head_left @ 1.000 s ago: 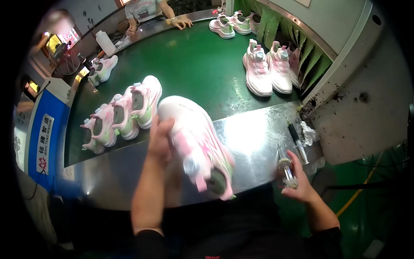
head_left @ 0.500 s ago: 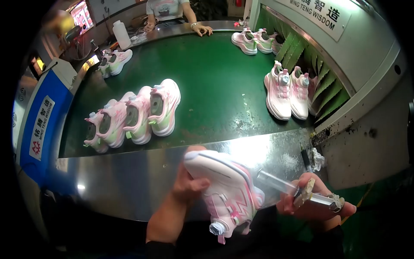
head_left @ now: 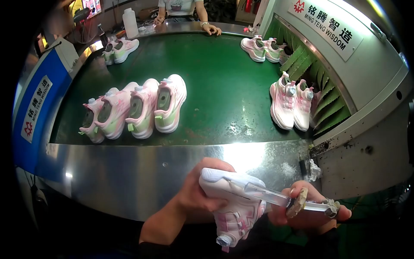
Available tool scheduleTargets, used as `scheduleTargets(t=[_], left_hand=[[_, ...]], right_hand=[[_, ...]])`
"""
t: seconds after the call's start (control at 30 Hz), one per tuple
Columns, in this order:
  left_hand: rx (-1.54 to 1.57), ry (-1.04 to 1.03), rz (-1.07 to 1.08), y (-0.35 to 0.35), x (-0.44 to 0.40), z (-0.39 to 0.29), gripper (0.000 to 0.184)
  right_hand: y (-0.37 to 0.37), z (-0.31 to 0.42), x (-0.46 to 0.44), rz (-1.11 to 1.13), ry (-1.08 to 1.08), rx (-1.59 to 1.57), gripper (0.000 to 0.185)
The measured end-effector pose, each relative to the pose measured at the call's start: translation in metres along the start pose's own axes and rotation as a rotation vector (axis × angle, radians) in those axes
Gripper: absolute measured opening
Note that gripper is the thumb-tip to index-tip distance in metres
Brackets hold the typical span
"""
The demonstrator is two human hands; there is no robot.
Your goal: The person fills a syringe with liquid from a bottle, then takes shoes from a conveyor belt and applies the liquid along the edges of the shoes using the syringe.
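Observation:
My left hand [head_left: 202,185] is closed around a pink and white sneaker [head_left: 239,207], tilted with its sole upward and its dial end pointing down. A syringe [head_left: 267,194] with a clear barrel and a crusted yellowish flange is gripped in my right hand [head_left: 308,207]. Its thumb end is coated with dried residue. The front of the barrel lies across the edge of the sneaker's sole; whether it touches is hard to tell. Both hands are in front of the metal table edge [head_left: 129,172].
On the green conveyor belt [head_left: 215,86] stand a row of several sneakers [head_left: 144,108] and a pair [head_left: 293,103] by the green-flapped machine [head_left: 358,56]. More sneakers [head_left: 258,48] are farther back. A pen [head_left: 302,166] and crumpled tissue [head_left: 315,170] lie at right. Across the belt is a co-worker's hand [head_left: 211,29].
The sneaker has turned and moved slightly right and down in my left hand. The syringe's barrel has come over the sole's edge. The view has shifted a little.

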State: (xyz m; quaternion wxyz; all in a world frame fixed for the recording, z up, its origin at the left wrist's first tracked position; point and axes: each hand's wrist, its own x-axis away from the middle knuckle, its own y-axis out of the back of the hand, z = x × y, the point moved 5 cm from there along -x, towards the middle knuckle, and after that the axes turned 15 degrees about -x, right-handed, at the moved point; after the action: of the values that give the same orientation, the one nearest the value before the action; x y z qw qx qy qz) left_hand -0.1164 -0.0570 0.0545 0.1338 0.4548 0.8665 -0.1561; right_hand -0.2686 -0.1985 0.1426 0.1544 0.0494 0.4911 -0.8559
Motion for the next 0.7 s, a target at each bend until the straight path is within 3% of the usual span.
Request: scheduleTargets(t=[0.37, 0.53, 0.7], left_hand=[[0.007, -0.006, -0.039, 0.001, 0.000, -0.002, 0.063], [0.005, -0.022, -0.030, 0.005, 0.000, 0.003, 0.066], [-0.019, 0.004, -0.039, 0.008, 0.001, 0.004, 0.069]], right_hand=[[-0.003, -0.003, -0.001, -0.078, 0.031, 0.082, 0.099], [0.001, -0.008, 0.003, 0.114, 0.120, -0.057, 0.117], [0.006, -0.007, 0.013, 0.085, 0.110, -0.030, 0.118]])
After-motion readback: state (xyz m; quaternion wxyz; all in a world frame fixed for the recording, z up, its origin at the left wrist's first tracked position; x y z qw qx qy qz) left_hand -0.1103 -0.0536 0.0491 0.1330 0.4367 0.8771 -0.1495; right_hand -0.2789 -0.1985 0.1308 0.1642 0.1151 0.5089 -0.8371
